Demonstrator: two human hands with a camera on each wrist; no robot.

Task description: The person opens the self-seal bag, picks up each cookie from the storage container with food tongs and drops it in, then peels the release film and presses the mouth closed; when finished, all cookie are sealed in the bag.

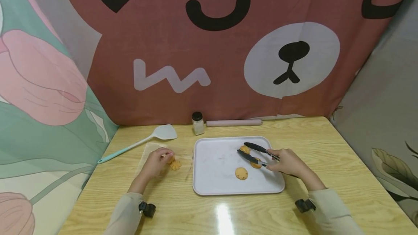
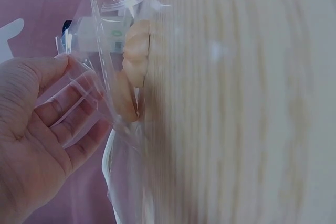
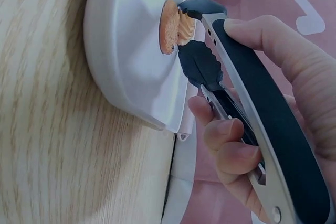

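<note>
In the left wrist view my left hand (image 2: 39,124) pinches the edge of a clear plastic bag (image 2: 107,85) between thumb and fingers. Inside it lie swirled cookies (image 2: 137,56), also visible beside the hand (image 1: 156,163) in the head view as golden cookies (image 1: 175,165). My right hand (image 1: 289,162) grips black-and-steel tongs (image 3: 294,140) over the white tray (image 1: 212,180). Between the parted tong tips is a swirled cookie (image 1: 245,149); whether they touch it, I cannot tell. Another cookie (image 1: 256,164) is partly hidden under the lower tong arm, and a round flat cookie (image 1: 241,173) lies nearer the front.
Behind the bag, a white spatula (image 1: 165,132) with a turquoise handle lies on the wooden table (image 1: 169,206). A black-capped shaker jar (image 1: 197,124) stands at the back. Beside it, a pinkish rod (image 1: 233,123) lies along the fabric backdrop (image 1: 163,104).
</note>
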